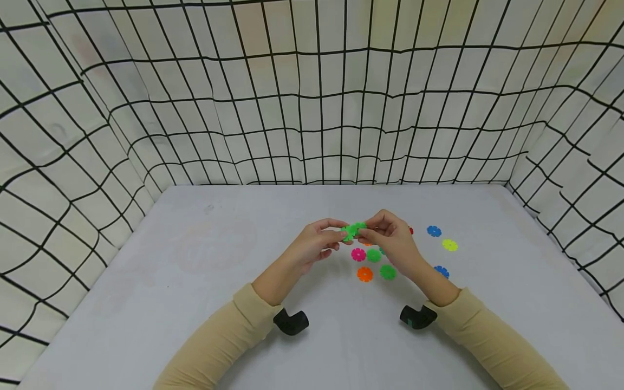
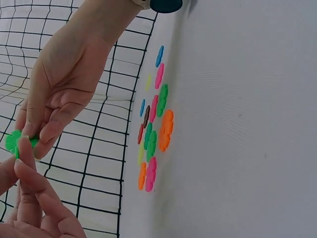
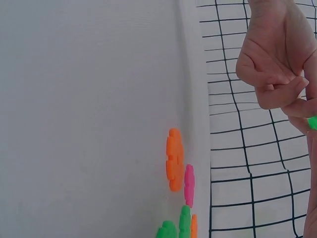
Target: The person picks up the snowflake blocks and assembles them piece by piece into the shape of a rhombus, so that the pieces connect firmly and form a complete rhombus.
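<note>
Both hands meet above the table, holding bright green flower-shaped notched discs, which look like two pieces joined at an angle. My left hand pinches the left piece between thumb and fingers. From the other side, the thumb and forefinger of my right hand pinch the right piece. In the left wrist view, one green disc shows its face while another stands nearly edge-on at the fingertips. Fingers hide where they join. Only a sliver of green disc shows in the right wrist view.
Below the hands lie loose discs: an orange disc, a pink disc, green discs, blue discs and a yellow disc. Others are partly behind the right hand. Black grid mesh surrounds the white table.
</note>
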A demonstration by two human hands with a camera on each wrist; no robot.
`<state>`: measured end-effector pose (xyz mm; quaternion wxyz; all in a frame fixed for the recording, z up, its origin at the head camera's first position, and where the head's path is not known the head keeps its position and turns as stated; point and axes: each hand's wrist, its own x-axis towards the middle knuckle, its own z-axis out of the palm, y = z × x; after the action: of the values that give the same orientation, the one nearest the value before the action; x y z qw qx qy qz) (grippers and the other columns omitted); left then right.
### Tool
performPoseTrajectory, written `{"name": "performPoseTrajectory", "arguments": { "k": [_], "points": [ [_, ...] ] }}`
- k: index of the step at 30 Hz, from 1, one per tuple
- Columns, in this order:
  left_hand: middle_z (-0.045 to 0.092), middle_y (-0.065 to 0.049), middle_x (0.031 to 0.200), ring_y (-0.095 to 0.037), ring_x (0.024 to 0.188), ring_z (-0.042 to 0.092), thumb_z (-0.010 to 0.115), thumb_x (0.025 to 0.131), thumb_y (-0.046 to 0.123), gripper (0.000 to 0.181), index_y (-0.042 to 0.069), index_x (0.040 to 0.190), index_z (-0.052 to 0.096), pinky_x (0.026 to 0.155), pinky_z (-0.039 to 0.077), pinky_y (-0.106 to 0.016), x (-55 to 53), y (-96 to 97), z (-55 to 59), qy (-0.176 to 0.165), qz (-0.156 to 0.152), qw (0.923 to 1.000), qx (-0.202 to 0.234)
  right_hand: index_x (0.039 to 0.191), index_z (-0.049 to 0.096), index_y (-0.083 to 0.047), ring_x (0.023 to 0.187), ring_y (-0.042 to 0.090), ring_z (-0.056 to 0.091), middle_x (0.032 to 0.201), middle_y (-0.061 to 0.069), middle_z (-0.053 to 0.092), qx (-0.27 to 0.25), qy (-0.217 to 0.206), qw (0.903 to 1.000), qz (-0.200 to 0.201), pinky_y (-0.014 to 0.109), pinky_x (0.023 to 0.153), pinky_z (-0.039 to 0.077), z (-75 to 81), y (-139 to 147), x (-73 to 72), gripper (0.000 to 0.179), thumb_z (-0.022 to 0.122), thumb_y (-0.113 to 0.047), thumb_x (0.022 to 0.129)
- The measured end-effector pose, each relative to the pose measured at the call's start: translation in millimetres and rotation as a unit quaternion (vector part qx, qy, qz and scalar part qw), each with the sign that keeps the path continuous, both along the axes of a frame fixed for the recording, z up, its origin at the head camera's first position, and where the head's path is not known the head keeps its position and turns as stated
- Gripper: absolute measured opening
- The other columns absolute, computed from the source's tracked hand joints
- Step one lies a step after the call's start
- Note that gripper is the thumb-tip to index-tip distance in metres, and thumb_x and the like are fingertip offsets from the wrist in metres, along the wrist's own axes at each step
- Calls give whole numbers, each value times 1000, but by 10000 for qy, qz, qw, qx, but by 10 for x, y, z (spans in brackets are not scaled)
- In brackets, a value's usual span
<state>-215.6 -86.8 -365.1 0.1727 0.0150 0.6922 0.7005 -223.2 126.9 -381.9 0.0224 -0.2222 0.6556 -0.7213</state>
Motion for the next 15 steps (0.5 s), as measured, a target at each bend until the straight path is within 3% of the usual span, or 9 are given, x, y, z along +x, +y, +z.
{"name": "performPoseTrajectory", "arguments": {
  "k": [8, 15],
  "points": [
    [75, -2, 91, -19, 79, 61, 68, 100, 20, 26, 7, 123, 64, 72, 43, -28, -28, 21, -2, -14, -169, 9998, -68, 109, 56, 10, 86, 17, 75, 94, 3, 71, 443, -221, 9985, -223, 31, 83, 58, 34, 24, -11, 13, 63, 7, 98],
    [75, -1, 91, -18, 79, 61, 69, 99, 18, 24, 8, 120, 65, 72, 42, -29, -19, 2, 1, -50, -183, 9997, -128, 113, 56, 12, 91, 23, 74, 99, 7, 71, 578, -333, 9978, -25, 38, 88, 57, 34, 57, -36, 19, 64, 3, 99]
  ]
}}
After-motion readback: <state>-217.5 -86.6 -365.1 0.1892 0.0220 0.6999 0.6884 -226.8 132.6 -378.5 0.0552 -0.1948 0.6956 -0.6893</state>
